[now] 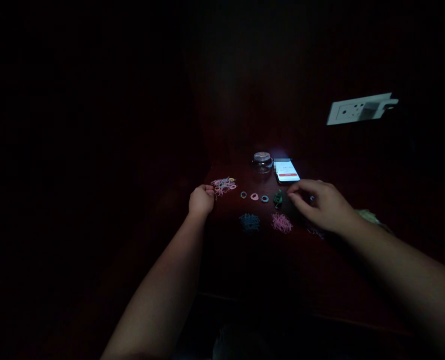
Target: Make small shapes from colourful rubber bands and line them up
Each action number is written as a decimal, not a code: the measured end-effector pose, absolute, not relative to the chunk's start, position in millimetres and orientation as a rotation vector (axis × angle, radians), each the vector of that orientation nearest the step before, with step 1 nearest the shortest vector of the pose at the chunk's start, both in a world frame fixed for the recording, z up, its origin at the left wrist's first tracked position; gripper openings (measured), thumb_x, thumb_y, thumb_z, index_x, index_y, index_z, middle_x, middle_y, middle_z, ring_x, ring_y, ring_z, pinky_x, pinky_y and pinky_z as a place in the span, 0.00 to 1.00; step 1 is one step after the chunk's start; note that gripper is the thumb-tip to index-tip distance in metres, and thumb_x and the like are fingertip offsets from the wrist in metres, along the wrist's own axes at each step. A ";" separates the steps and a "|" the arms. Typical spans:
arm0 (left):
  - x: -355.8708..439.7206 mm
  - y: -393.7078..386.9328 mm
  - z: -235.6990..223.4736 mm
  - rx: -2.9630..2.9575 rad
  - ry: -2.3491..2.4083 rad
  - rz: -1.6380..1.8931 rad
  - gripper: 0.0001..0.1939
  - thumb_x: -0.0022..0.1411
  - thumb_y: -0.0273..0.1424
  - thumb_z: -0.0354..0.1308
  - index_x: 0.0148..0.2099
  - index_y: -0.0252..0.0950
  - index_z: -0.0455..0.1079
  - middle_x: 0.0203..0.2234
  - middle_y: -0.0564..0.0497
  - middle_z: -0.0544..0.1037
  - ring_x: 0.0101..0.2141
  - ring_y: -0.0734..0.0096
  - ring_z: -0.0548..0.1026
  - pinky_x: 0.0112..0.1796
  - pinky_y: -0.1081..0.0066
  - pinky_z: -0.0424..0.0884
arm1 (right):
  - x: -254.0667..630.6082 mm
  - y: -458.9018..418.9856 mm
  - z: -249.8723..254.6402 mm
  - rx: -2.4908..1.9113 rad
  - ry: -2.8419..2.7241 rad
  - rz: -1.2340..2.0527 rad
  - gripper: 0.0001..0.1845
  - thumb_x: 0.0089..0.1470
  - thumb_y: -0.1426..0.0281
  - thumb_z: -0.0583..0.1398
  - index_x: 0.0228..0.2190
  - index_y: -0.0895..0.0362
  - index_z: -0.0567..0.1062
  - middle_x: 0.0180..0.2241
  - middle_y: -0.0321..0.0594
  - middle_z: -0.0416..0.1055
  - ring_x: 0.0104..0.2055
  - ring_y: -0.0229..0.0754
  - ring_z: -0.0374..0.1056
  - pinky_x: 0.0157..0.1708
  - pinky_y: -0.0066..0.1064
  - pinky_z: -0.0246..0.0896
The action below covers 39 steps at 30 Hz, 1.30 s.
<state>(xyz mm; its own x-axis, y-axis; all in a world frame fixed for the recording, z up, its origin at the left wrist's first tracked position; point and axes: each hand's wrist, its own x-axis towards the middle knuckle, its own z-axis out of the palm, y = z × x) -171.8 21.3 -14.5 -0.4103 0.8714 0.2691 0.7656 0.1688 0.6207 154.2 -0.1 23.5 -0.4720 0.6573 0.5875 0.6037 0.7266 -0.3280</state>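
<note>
My left hand (202, 200) rests at the near left edge of a loose pile of mixed pastel rubber bands (225, 185). Its fingers are curled together, and whatever they hold is hidden. Beside a small heap of dark green bands (278, 199), my right hand (322, 202) hovers with thumb and forefinger tips brought together in a pinch. Anything between those tips is too small to make out. Left of the green heap lie a blue ring-shaped band (265, 199), a pink one (254, 197) and a greenish one (244, 195), in a row.
Nearer me are a blue band pile (250, 222) and a pink band pile (281, 222). A purplish pile (316, 232) and a pale yellow one (368, 216) are partly behind my right arm. A clear lidded jar (262, 163), lit phone (287, 171) and wall socket (357, 110) stand farther back.
</note>
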 end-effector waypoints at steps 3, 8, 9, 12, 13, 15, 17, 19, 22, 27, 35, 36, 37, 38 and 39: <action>-176.0 21.5 -15.1 1.617 2.372 1.040 0.15 0.60 0.27 0.52 0.49 0.35 0.72 0.44 0.42 0.78 0.42 0.65 0.76 0.45 0.70 0.68 | 154.5 2.0 23.0 -0.962 -2.242 0.056 0.10 0.56 0.66 0.54 0.28 0.55 0.73 0.26 0.38 0.73 0.29 0.42 0.67 0.35 0.36 0.58; -179.7 21.8 -18.9 1.659 2.459 0.752 0.19 0.57 0.32 0.58 0.52 0.37 0.70 0.48 0.39 0.74 0.47 0.62 0.74 0.49 0.68 0.66 | 154.8 3.4 24.6 -1.008 -2.250 0.032 0.11 0.56 0.66 0.54 0.27 0.55 0.74 0.27 0.38 0.73 0.29 0.42 0.67 0.35 0.36 0.56; -179.2 21.9 -18.9 1.670 2.457 0.728 0.20 0.57 0.35 0.58 0.52 0.36 0.71 0.48 0.39 0.74 0.47 0.61 0.74 0.49 0.68 0.66 | 153.9 2.4 24.7 -1.009 -2.249 0.035 0.11 0.56 0.66 0.54 0.27 0.55 0.74 0.26 0.37 0.73 0.28 0.41 0.67 0.35 0.35 0.56; -176.3 21.7 -16.9 1.677 2.467 0.714 0.21 0.57 0.42 0.58 0.49 0.35 0.73 0.47 0.38 0.75 0.45 0.60 0.75 0.46 0.67 0.67 | 150.4 -0.7 23.7 -0.990 -2.246 0.052 0.11 0.56 0.66 0.55 0.27 0.55 0.74 0.25 0.37 0.72 0.27 0.40 0.66 0.35 0.34 0.56; -175.2 21.3 -15.8 1.682 2.468 0.720 0.21 0.58 0.43 0.57 0.48 0.35 0.73 0.46 0.38 0.76 0.44 0.60 0.75 0.46 0.67 0.67 | 149.4 -1.2 23.0 -0.979 -2.251 0.064 0.11 0.56 0.66 0.55 0.27 0.55 0.74 0.25 0.36 0.72 0.27 0.40 0.66 0.35 0.34 0.55; -173.3 19.9 -13.8 1.696 2.450 0.734 0.22 0.58 0.47 0.56 0.45 0.35 0.75 0.43 0.39 0.78 0.43 0.60 0.76 0.44 0.68 0.68 | 147.8 -1.5 21.8 -0.967 -2.261 0.089 0.10 0.56 0.67 0.55 0.27 0.55 0.74 0.24 0.35 0.71 0.27 0.39 0.66 0.35 0.34 0.55; -171.9 18.1 -12.7 1.714 2.412 0.744 0.23 0.56 0.48 0.57 0.44 0.36 0.75 0.40 0.41 0.79 0.41 0.61 0.77 0.41 0.69 0.68 | 146.8 -1.2 21.1 -0.977 -2.259 0.110 0.10 0.56 0.67 0.55 0.26 0.55 0.74 0.23 0.35 0.71 0.26 0.39 0.65 0.35 0.34 0.55; -170.9 16.8 -12.8 1.721 2.375 0.761 0.19 0.55 0.46 0.59 0.42 0.38 0.76 0.38 0.44 0.80 0.38 0.62 0.77 0.37 0.70 0.68 | 146.1 -1.1 21.2 -0.992 -2.249 0.125 0.10 0.56 0.67 0.55 0.26 0.55 0.73 0.23 0.35 0.71 0.26 0.38 0.65 0.35 0.33 0.55; -169.7 16.6 -14.1 1.738 2.358 0.799 0.11 0.57 0.40 0.58 0.37 0.39 0.76 0.34 0.47 0.81 0.34 0.65 0.77 0.34 0.72 0.67 | 145.6 -1.4 21.8 -0.984 -2.249 0.136 0.10 0.56 0.68 0.55 0.25 0.55 0.73 0.22 0.35 0.70 0.25 0.38 0.64 0.34 0.33 0.55; -169.2 20.0 -16.4 1.750 2.405 0.800 0.11 0.60 0.38 0.55 0.35 0.38 0.75 0.34 0.43 0.81 0.35 0.62 0.77 0.35 0.70 0.67 | 146.9 -0.3 20.3 -0.964 -2.260 0.124 0.11 0.56 0.66 0.55 0.25 0.55 0.73 0.22 0.35 0.70 0.25 0.38 0.64 0.33 0.33 0.56; -165.6 23.2 -18.0 1.739 2.153 1.023 0.12 0.63 0.38 0.53 0.37 0.35 0.73 0.32 0.45 0.80 0.31 0.68 0.77 0.33 0.73 0.67 | 148.1 1.0 18.3 -0.968 -2.261 0.135 0.11 0.56 0.66 0.55 0.26 0.55 0.74 0.23 0.35 0.71 0.25 0.39 0.65 0.33 0.33 0.57; -164.9 23.3 -18.0 1.741 2.132 1.021 0.12 0.63 0.37 0.54 0.37 0.34 0.73 0.32 0.45 0.80 0.31 0.68 0.77 0.33 0.73 0.67 | 148.1 1.1 18.2 -0.966 -2.260 0.137 0.11 0.56 0.66 0.55 0.26 0.55 0.74 0.23 0.35 0.71 0.25 0.39 0.65 0.33 0.33 0.57; -164.3 23.4 -18.1 1.740 2.116 1.018 0.12 0.63 0.37 0.54 0.37 0.34 0.73 0.32 0.45 0.80 0.31 0.68 0.76 0.33 0.73 0.67 | 148.1 1.3 18.0 -0.966 -2.256 0.136 0.11 0.56 0.66 0.55 0.26 0.55 0.74 0.23 0.35 0.72 0.25 0.39 0.65 0.33 0.33 0.57; -163.9 23.5 -18.2 1.738 2.102 1.023 0.11 0.62 0.37 0.55 0.38 0.34 0.73 0.31 0.46 0.80 0.31 0.69 0.76 0.33 0.73 0.67 | 148.3 1.7 17.7 -0.964 -2.252 0.134 0.11 0.56 0.66 0.56 0.26 0.55 0.74 0.23 0.35 0.72 0.25 0.39 0.66 0.33 0.33 0.57; -163.5 23.6 -18.3 1.734 2.089 1.035 0.11 0.62 0.36 0.56 0.38 0.34 0.73 0.31 0.46 0.80 0.30 0.69 0.76 0.33 0.73 0.67 | 148.5 2.2 17.3 -0.962 -2.249 0.134 0.11 0.56 0.66 0.56 0.26 0.55 0.74 0.23 0.35 0.72 0.25 0.39 0.66 0.32 0.33 0.57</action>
<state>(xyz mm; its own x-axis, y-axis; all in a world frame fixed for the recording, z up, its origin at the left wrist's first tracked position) -163.5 23.6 -18.3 -0.2699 0.9296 0.2509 0.7628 0.0474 0.6449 148.5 2.2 17.3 -0.4973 0.6730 0.5474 0.6036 0.7217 -0.3390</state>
